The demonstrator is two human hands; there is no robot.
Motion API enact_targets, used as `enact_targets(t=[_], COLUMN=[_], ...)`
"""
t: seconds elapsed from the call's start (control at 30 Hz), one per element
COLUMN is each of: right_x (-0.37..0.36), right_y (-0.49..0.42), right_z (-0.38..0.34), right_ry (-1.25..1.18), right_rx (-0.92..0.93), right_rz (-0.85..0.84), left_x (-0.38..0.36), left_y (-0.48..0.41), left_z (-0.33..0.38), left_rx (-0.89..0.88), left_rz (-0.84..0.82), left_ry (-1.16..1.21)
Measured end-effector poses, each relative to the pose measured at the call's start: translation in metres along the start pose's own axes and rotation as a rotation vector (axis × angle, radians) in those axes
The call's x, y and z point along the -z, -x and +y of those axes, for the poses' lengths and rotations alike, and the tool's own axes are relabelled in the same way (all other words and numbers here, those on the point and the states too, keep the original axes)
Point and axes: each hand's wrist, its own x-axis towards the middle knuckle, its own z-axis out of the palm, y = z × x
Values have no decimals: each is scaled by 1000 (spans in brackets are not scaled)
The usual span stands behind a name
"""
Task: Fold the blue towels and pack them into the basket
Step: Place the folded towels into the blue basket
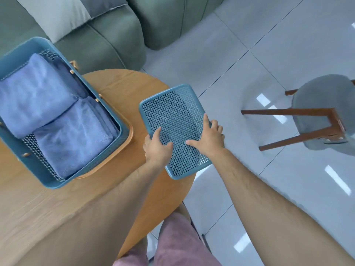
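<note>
A blue perforated basket (125,131) stands on the left of the round wooden table (123,87). Two folded blue towels lie side by side inside it, one at the far end (32,95) and one at the near end (71,135). To its right, a flat blue perforated lid (172,112) lies at the table's right edge, partly overhanging it. My left hand (156,145) grips the lid's left rim, thumb on top. On the lid's right rim is my right hand (208,136), thumb spread across the mesh and fingers round the edge.
A green sofa (107,35) with a pale cushion stands behind the table. A grey chair with wooden legs (324,112) is on the glossy tiled floor to the right. My pink-clad legs (172,242) are at the table's near edge.
</note>
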Motion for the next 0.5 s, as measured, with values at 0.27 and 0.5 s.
enact_targets(t=[0.27,0.5], right_x=[47,133], right_y=[36,76], right_z=[25,-19], right_ry=[-187,-248], right_rx=[-35,112], right_rz=[257,340], left_x=[17,105], left_y=[18,48], left_z=[41,70], left_rx=[-197,-347], left_rz=[125,211], left_ry=[164,305])
